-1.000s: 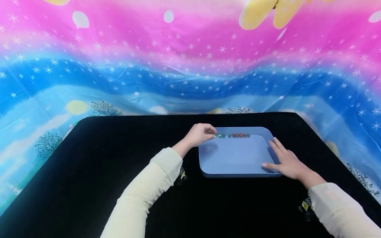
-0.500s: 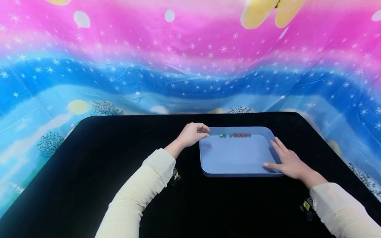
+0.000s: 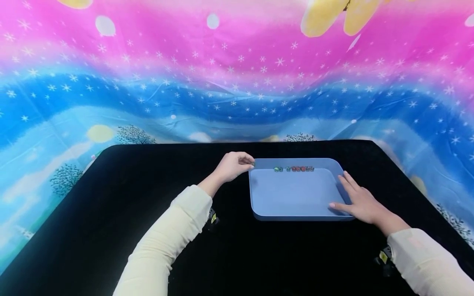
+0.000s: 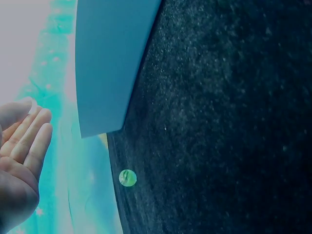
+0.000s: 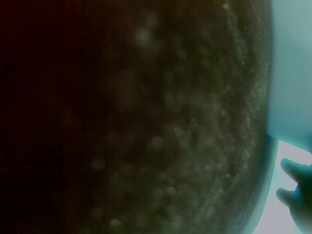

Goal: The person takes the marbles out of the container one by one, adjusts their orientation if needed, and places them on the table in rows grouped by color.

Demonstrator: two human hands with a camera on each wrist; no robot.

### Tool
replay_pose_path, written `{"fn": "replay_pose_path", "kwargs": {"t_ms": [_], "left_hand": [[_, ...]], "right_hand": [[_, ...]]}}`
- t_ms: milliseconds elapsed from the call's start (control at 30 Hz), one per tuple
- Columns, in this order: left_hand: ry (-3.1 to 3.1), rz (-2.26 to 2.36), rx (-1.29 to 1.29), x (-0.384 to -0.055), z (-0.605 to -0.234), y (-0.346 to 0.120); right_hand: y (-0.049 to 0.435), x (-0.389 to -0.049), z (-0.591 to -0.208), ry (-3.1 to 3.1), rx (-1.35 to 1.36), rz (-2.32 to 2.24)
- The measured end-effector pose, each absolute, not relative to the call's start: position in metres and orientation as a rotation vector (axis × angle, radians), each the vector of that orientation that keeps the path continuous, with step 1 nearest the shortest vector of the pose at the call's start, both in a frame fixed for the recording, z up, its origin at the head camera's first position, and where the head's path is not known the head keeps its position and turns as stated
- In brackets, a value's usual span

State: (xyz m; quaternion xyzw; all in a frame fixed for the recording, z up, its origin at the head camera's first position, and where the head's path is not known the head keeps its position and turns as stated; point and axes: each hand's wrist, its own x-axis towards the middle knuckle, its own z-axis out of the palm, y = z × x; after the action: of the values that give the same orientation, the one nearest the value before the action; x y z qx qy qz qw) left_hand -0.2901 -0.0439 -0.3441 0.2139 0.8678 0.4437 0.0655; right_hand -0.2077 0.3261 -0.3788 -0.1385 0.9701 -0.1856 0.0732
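My left hand (image 3: 234,166) is at the far left corner of the blue tray (image 3: 292,193), thumb and fingertips pinching a small green marble (image 3: 253,164). In the left wrist view the same hand (image 4: 22,151) shows thumb against fingers, the marble mostly hidden. Another green marble (image 4: 127,178) appears against the black cloth there, beyond the tray's corner. Inside the tray, along the far wall, runs a row of green marbles (image 3: 278,169) and red marbles (image 3: 303,169), with a small gap among the green ones. My right hand (image 3: 361,203) rests spread on the tray's right rim, thumb reaching inside.
Black cloth (image 3: 155,197) covers the table around the tray. A pink and blue patterned curtain (image 3: 207,94) hangs behind the table's far edge. In the right wrist view, cloth fills most of the picture, with the tray's side (image 5: 292,73) at the right.
My left hand has drawn left from the row to the tray's far left corner with the green marble at its fingertips. My right hand stays on the right rim.
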Motion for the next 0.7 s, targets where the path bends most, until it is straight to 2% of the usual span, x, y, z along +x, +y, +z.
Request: {"fn": "replay_pose_path", "kwargs": {"t_ms": [700], "left_hand": [[2.671, 1.322, 0.55, -0.287, -0.347, -0.067]], "right_hand": [[0.327, -0.207, -0.38, 2.911, -0.41, -0.561]]}}
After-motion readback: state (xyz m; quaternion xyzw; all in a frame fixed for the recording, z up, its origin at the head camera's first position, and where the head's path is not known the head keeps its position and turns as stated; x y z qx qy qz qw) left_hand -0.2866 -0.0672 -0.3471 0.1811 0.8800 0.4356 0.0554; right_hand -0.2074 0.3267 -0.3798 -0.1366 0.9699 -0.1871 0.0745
